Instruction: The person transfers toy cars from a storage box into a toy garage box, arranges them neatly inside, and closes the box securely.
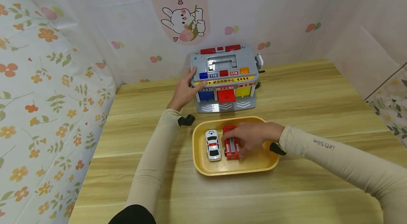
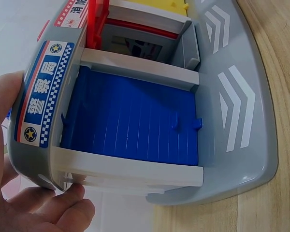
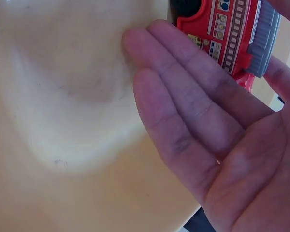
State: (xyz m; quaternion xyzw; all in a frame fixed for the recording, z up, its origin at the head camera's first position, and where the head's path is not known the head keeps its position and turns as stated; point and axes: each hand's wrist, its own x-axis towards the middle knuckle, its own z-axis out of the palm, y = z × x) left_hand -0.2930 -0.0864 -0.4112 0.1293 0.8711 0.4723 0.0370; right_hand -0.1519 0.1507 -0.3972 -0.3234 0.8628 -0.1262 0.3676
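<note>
Left hand (image 1: 185, 89) grips station (image 1: 224, 80); right hand (image 1: 253, 135) pinches truck (image 1: 233, 148).
Only the head view shows the white car (image 1: 213, 145).

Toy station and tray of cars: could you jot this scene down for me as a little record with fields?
Left hand: holds the left end of the toy emergency station
Right hand: grips the red toy fire truck
Yellow tray: contains the fire truck and, beside it, a white toy police car
Station doors: blue door down; red door raised
Surface: wood-grain table
</note>
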